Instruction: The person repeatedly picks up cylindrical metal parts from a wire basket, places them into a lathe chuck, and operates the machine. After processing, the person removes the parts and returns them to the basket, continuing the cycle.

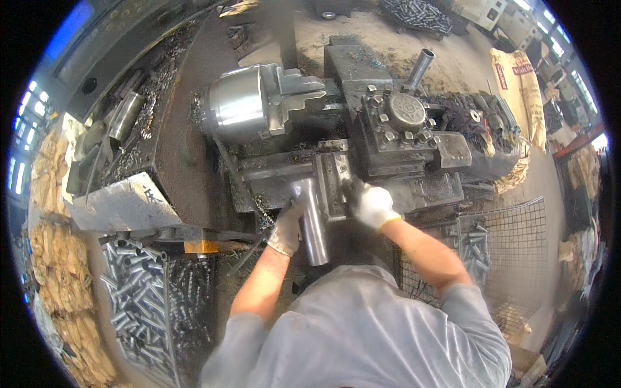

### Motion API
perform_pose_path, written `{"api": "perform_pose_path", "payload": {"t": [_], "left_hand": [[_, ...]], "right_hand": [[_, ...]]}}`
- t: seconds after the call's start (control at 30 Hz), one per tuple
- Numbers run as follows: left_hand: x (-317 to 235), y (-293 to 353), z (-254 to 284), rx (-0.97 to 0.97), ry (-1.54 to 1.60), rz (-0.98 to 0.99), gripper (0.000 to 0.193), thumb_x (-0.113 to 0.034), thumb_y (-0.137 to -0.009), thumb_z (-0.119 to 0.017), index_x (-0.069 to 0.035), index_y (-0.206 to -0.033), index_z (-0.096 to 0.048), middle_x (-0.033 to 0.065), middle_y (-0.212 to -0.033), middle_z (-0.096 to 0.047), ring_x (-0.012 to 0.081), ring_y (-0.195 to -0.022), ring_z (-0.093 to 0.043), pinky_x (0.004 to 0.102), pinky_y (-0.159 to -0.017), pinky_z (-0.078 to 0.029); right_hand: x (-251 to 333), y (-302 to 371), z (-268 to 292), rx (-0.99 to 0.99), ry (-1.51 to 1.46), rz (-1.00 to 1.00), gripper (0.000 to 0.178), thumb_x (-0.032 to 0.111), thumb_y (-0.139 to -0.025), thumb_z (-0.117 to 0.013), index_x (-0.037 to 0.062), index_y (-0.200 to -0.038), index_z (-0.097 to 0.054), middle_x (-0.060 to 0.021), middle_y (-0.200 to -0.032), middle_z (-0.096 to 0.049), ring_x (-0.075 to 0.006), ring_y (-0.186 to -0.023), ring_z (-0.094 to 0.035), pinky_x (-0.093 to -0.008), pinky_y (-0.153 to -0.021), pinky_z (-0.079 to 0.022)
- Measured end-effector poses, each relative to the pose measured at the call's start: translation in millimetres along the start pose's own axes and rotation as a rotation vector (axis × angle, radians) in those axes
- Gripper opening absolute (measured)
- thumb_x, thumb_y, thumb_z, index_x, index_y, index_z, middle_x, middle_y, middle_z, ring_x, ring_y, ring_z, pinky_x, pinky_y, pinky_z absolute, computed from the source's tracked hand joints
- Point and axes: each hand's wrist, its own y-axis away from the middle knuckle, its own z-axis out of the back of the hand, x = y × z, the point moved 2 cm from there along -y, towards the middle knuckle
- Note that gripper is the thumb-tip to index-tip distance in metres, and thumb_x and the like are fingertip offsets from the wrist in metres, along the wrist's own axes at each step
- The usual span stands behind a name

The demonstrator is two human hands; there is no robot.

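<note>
My left hand [288, 227], in a whitish glove with dark, dirty fingers, is closed around the side of a shiny metal tube [315, 226]. The tube stands tilted in front of the lathe, its lower end near my shirt. My right hand [374, 205], gloved the same way, is at the lathe's cross slide [335, 184], fingers curled; what they grip there is hidden. Beyond both hands is the lathe chuck [239, 100] with its stepped jaws, holding no tube that I can see. The square tool post [404, 113] with its bolts sits to the right of the chuck.
A wire bin of metal tubes [136, 297] stands at lower left, another wire basket [504, 239] at right. One tube [422, 68] stands upright behind the tool post. Metal chips cover the lathe bed. Woven sacks [517, 90] lie at far right; a sheet-metal guard [126, 204] juts out left.
</note>
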Motion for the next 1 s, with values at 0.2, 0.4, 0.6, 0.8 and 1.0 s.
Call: {"api": "perform_pose_path", "payload": {"t": [0.2,0.4,0.6,0.8,1.0], "left_hand": [[-20,-13,-18,0.02,0.375,-0.151,0.049,-0.045,-0.112,-0.052,-0.008,-0.144,-0.058,0.0097,-0.124,-0.068,0.0212,-0.104,-0.069,0.0376,-0.087,-0.062],[-74,-17,-74,0.123,0.08,-0.577,0.073,-0.062,-0.108,-0.051,-0.009,-0.157,-0.047,0.0104,-0.153,-0.056,0.0275,-0.141,-0.052,0.0428,-0.124,-0.034],[-69,-26,16,-0.273,-0.454,-0.607,0.044,-0.018,-0.104,-0.065,-0.002,-0.145,-0.06,0.0088,-0.139,-0.065,0.0202,-0.128,-0.061,0.0331,-0.106,-0.049],[43,32,113,-0.593,-0.129,-0.406,0.037,-0.024,-0.1,-0.075,0.0,-0.127,-0.069,0.0063,-0.11,-0.074,0.0178,-0.099,-0.068,0.0317,-0.092,-0.054],[116,102,172,-1.04,0.121,-0.198,0.034,-0.024,-0.1,-0.074,-0.006,-0.128,-0.068,0.0074,-0.111,-0.076,0.0198,-0.093,-0.07,0.0372,-0.079,-0.058]], "right_hand": [[18,-11,74,0.274,-0.854,-0.063,0.07,0.043,-0.08,-0.085,-0.0057,-0.128,-0.07,-0.0203,-0.108,-0.078,-0.0252,-0.101,-0.074,-0.0374,-0.091,-0.057],[64,-27,113,0.174,-0.878,-0.037,0.083,0.046,-0.068,-0.091,0.0023,-0.134,-0.065,-0.0169,-0.113,-0.077,-0.0283,-0.1,-0.075,-0.0394,-0.093,-0.059],[28,-95,265,-0.186,-0.084,0.511,0.071,0.03,-0.075,-0.085,0.0024,-0.136,-0.061,-0.0214,-0.116,-0.074,-0.0369,-0.098,-0.077,-0.0448,-0.088,-0.063],[-26,-238,243,-0.059,0.805,0.487,0.045,0.022,-0.079,-0.081,0.0069,-0.121,-0.072,-0.0184,-0.101,-0.078,-0.0345,-0.093,-0.078,-0.0464,-0.083,-0.063],[-40,-280,170,0.413,0.234,0.4,0.064,0.04,-0.064,-0.086,0.0024,-0.114,-0.073,-0.0218,-0.104,-0.077,-0.0386,-0.096,-0.076,-0.0457,-0.082,-0.06]]}}
